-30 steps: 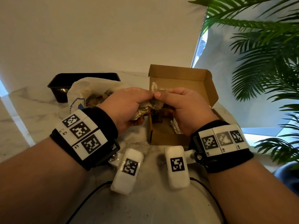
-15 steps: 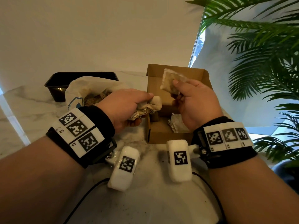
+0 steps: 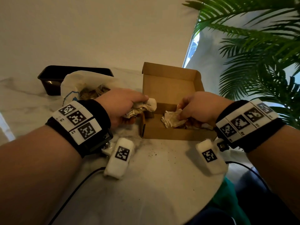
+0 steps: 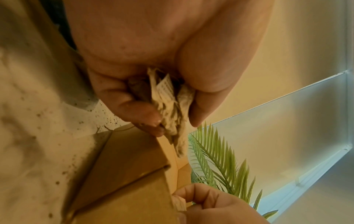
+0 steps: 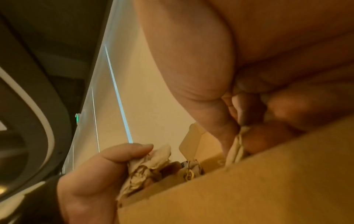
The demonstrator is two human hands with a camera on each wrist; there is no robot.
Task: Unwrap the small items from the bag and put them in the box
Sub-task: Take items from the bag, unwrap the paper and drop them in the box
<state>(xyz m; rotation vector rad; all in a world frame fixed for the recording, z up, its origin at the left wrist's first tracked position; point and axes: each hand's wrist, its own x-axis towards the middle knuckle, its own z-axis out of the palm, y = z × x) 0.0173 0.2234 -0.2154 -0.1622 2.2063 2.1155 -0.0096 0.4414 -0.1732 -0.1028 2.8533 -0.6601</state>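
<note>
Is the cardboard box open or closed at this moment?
Open. The cardboard box has its lid standing upright at the back, and the right hand reaches inside, pinching a crumpled paper piece.

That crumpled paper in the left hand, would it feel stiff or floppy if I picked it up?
Probably floppy: the crumpled paper bunches and folds within the left hand. Likely light, since curled fingers alone hold it. It seems unlikely to roll, being wrinkled and uneven.

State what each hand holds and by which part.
Left hand grips a crumpled wrapper bunched in its fist. Right hand pinches a paper piece by its upper edge, inside the box.
</note>
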